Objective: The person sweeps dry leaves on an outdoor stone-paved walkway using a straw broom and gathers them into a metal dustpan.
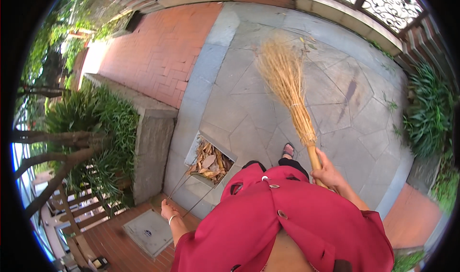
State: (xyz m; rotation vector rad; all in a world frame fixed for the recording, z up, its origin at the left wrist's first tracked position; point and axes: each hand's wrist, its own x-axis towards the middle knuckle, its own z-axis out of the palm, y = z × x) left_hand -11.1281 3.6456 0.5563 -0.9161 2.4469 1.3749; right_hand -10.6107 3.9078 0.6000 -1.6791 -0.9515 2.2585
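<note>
My right hand [328, 170] is wrapped round the short, pale handle of a straw broom [290, 82]. Its bristles reach out over the stone paving and look blurred at the tip. Beside them lie a few loose leaves [309, 45]. Down at the left, my closed left hand [169, 210] grips the thin wire handle of a dustpan [225, 151]. The pan is pale and box-shaped and sits on the paving. Brown dry leaves [211, 164] fill it, some lapping over its edge.
A concrete planter wall [152, 152] with green plants and branches stands at the left. Red brick paving [158, 46] runs behind it. At the far right is a low wall with a metal grille [390, 6]; leafy plants [426, 111] grow along the right side. A square cover [148, 233] lies near the lower left.
</note>
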